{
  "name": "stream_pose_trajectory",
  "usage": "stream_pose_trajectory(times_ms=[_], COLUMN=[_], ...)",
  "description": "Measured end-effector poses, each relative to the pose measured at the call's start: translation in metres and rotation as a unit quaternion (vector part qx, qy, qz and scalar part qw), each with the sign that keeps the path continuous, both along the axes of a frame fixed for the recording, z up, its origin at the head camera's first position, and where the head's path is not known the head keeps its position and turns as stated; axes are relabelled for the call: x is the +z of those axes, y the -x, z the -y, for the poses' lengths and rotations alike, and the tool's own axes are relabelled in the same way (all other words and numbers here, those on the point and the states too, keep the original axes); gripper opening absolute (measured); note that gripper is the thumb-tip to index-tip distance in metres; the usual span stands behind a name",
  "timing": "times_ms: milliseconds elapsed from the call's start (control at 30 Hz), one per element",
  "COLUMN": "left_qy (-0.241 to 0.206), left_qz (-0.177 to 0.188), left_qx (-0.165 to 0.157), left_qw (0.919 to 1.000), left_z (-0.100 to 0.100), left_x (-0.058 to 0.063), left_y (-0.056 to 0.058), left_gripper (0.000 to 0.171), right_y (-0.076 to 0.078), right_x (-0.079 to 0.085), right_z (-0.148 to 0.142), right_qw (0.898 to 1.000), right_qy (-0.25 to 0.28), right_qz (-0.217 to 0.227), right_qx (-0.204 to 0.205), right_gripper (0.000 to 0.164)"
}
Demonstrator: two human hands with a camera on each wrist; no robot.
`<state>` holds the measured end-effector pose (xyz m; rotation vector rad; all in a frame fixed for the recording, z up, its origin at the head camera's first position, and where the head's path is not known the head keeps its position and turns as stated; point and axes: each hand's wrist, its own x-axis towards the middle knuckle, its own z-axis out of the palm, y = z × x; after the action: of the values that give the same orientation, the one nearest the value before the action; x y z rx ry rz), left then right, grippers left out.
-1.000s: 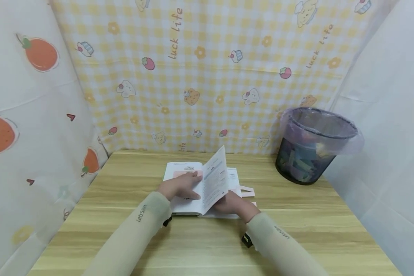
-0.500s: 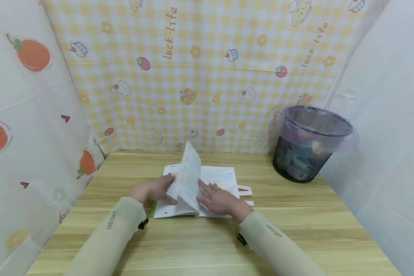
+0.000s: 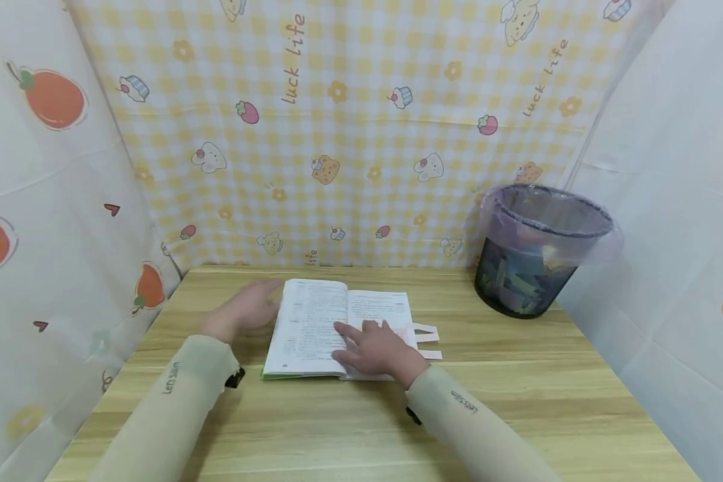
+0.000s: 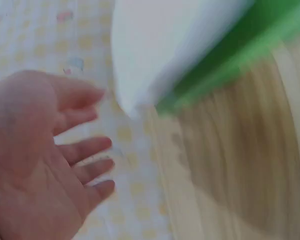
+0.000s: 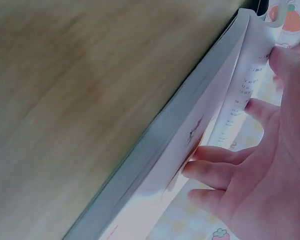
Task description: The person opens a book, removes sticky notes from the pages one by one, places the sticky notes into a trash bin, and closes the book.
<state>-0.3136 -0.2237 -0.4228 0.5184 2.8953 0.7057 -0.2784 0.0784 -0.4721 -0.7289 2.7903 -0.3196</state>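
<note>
An open book [image 3: 314, 321] with printed white pages and a green cover [image 4: 230, 60] lies on the wooden table. Beyond its left edge, my left hand [image 3: 247, 308] has fingers loosely extended; the left wrist view shows a gap between that hand and the book's blurred corner. My right hand [image 3: 378, 349] rests on the right page, fingers spread, with thumb and index tip near the spine. In the right wrist view its fingertips [image 5: 195, 167] touch the page. Pale pink paper strips [image 3: 426, 333] stick out past the book's right edge.
A dark bin [image 3: 521, 274] with a translucent purple liner and coloured scraps inside stands at the back right of the table [image 3: 337, 428]. A yellow checked cloth [image 3: 349, 147] hangs behind, and white patterned cloths close off both sides.
The lifted page has gone over from right to left and now lies flat. My left hand has moved left off the book; my right hand has come from behind the page onto the right side.
</note>
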Motion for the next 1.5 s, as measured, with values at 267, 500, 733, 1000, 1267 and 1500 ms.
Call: stream_pose_trajectory(times_ms=[267, 500, 733, 1000, 1267, 1500], left_qy=[0.003, 0.01, 0.018, 0.028, 0.03, 0.039], left_qz=[0.079, 0.133, 0.123, 0.132, 0.149, 0.151], left_qx=[-0.078, -0.061, -0.051, -0.044, -0.024, -0.013], left_qw=[0.9938, 0.9892, 0.9909, 0.9899, 0.9881, 0.9878], left_z=[-0.065, -0.085, -0.093, -0.102, -0.107, -0.107], left_x=[-0.002, -0.024, -0.027, -0.023, -0.023, -0.025], left_y=[-0.003, -0.001, 0.002, 0.001, 0.004, 0.005], left_gripper=[0.094, 0.095, 0.094, 0.097, 0.097, 0.098], right_y=[0.001, -0.001, 0.002, 0.019, 0.042, 0.047], right_x=[-0.002, -0.002, 0.004, 0.003, 0.001, -0.006], right_z=[0.008, 0.007, -0.004, -0.03, -0.054, -0.056], right_qw=[0.999, 0.998, 0.999, 0.996, 0.982, 0.983], right_qy=[-0.03, -0.041, -0.019, 0.082, 0.11, 0.104], right_qz=[-0.023, -0.043, -0.027, -0.012, -0.042, -0.006], right_qx=[0.011, 0.029, 0.028, -0.019, -0.15, -0.151], right_gripper=[0.072, 0.072, 0.072, 0.06, 0.042, 0.049])
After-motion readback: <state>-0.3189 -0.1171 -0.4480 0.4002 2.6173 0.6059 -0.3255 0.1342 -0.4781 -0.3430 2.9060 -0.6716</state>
